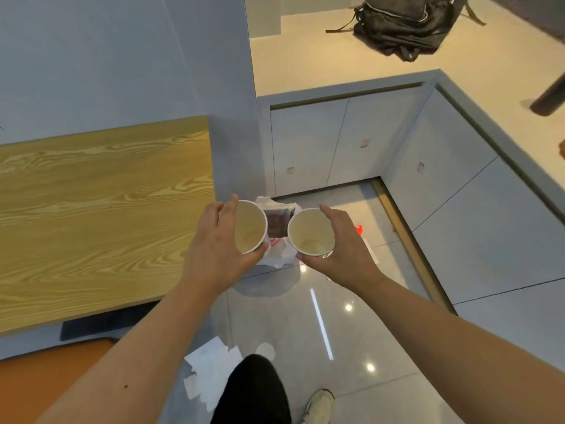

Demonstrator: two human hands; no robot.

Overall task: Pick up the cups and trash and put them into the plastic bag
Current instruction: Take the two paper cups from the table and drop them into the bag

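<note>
Nearest, below the plastic bag: a leg in black trousers [253,393] and a pale shoe [319,405] on the shiny grey floor [382,347]. White paper scraps [211,371] lying flat on the floor just beside the leg, well short of the bag.

Farther up, both bare arms stretched out over the floor toward the bag. Left hand [214,249] wrapped tight around a paper cup [249,226], thumb under the rim and fingers over the far side. Right hand [345,249] wrapped tight around a second paper cup [310,231] the same way. Both cups upright, open at the top, looked empty inside but for a faint stain at the bottom. Held side by side, not touching, right above the bag.

White plastic bag [281,249] sat on the floor under and between the cups, mouth open, something dark inside. Hard to tell what. Small red thing [359,229] on the floor just right of the bag.

Left of the bag, a wooden table top [91,209]. Behind the bag, grey cupboard doors [336,148]. Far past the bag, a black backpack [409,22] on the pale counter [336,56].
</note>
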